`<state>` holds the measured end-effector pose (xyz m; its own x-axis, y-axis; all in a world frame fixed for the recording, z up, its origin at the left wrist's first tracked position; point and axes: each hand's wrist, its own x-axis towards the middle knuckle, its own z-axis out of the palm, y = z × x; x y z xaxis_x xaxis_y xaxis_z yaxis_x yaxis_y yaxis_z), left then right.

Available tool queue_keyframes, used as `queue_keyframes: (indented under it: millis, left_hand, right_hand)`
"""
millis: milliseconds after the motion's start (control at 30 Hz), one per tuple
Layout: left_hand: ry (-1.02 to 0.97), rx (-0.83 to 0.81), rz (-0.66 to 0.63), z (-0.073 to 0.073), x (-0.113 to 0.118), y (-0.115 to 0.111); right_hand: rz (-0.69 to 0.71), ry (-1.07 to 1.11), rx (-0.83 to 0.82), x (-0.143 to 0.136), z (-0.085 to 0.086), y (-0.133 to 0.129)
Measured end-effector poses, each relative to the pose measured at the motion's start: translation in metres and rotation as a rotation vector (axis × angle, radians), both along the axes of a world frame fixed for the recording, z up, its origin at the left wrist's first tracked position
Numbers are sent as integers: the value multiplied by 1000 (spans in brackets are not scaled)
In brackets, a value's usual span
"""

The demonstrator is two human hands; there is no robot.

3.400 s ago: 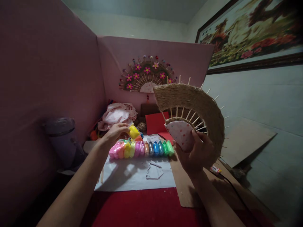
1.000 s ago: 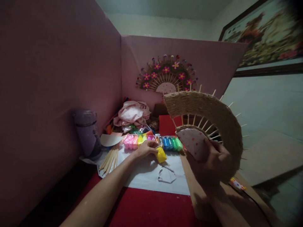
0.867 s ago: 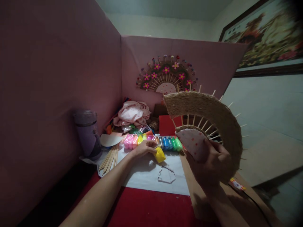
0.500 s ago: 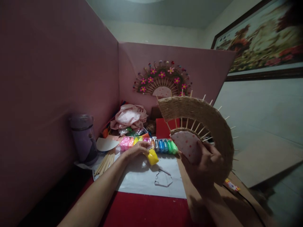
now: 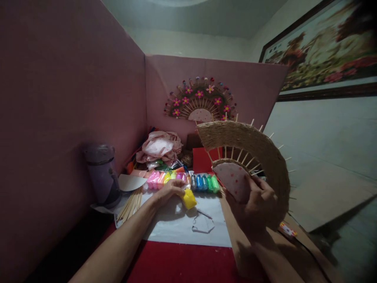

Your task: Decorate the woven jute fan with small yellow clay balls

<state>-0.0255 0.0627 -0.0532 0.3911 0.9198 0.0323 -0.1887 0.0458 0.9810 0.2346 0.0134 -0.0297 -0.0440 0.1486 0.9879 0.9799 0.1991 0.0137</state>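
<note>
The left hand (image 5: 170, 192) pinches the packet (image 5: 189, 199) by its edge, so it may slip; the right hand (image 5: 255, 203) clasps the fan (image 5: 255, 141).

No words, brands or numbers can be read. The framed picture (image 5: 324, 65) bears a few small dark marks (image 5: 275, 48) near its upper left corner, too small to tell whether they are characters. The flask (image 5: 101, 173) has a dark design on its side; any lettering there, on the packet row (image 5: 202, 183) or on the yellow packet (image 5: 189, 199) is too dim or small to make out.
</note>
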Motion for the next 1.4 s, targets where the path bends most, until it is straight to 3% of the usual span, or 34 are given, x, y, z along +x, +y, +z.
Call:
queue_keyframes:
  millis: [600,867,1000,1400]
  left_hand:
    - [68,8,62,3,13,-12]
    - [129,0,-24,8,20,-23]
    - [226,55,-140,14,26,-32]
    - [277,5,-377,12,42,-49]
  right_hand:
    - [-76,33,-21,1,2,-1]
    - [8,36,-163,-2,-1,3]
    - [45,-22,-263,-5,-3,4]
    - [49,-43,-319,0,-14,16]
